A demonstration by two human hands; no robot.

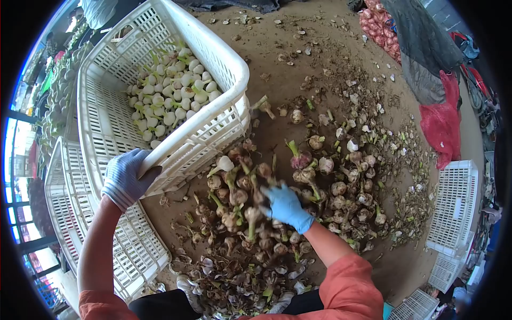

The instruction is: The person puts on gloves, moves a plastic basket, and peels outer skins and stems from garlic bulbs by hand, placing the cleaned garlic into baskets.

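Note:
My left hand [125, 178], in a pale blue knit glove, grips the near rim of a white plastic crate [106, 112] and holds it tipped on its side. Peeled white garlic bulbs [170, 96] lie inside the crate. My right hand [285, 205], in a blue rubber glove, rests on a heap of unpeeled garlic bulbs [250, 208] with stalks on the dirt ground; its fingers are blurred, and whether it grips a bulb is unclear.
A second white crate [69, 213] lies under the tipped one at my left. More loose garlic [346, 181] and skins are scattered to the right. Other white crates [453, 208] stand at the right, with a red bag [442, 122] and red mesh sacks [378, 26] beyond.

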